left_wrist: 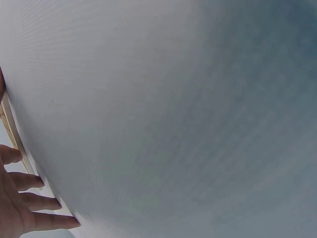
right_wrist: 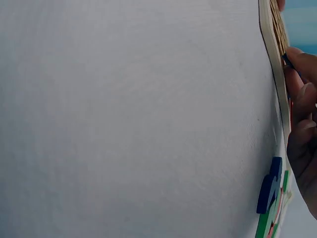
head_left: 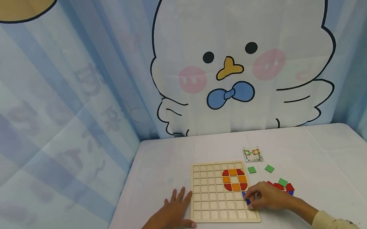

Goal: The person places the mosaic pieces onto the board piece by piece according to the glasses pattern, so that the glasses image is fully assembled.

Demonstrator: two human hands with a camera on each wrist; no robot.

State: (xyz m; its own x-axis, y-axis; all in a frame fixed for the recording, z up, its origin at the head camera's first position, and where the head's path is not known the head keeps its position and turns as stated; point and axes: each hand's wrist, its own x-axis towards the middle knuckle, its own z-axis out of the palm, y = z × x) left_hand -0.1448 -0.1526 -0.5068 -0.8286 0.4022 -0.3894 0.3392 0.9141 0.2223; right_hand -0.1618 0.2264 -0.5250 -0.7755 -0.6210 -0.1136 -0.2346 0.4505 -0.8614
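Note:
A wooden grid board [head_left: 210,197] lies on the table with a ring of red and orange tiles [head_left: 235,187] in its upper right cells. My left hand [head_left: 173,214] rests at the board's left edge, fingers straight and spread, the thumb near the lower left corner. Over the right edge, below the ring, my right hand [head_left: 265,196] pinches a small blue tile [head_left: 248,202] between thumb and fingertips. Another bit of blue [head_left: 243,194] shows in the grid just above it. In the right wrist view the pinched tile is mostly hidden by the fingers.
Beyond the right hand lies a loose pile of red tiles [head_left: 278,186], with a green tile [head_left: 283,182] and a blue tile [head_left: 290,193]. Two more green tiles [head_left: 251,170] lie beside the board's upper right corner. Behind them sits a patterned card [head_left: 253,154].

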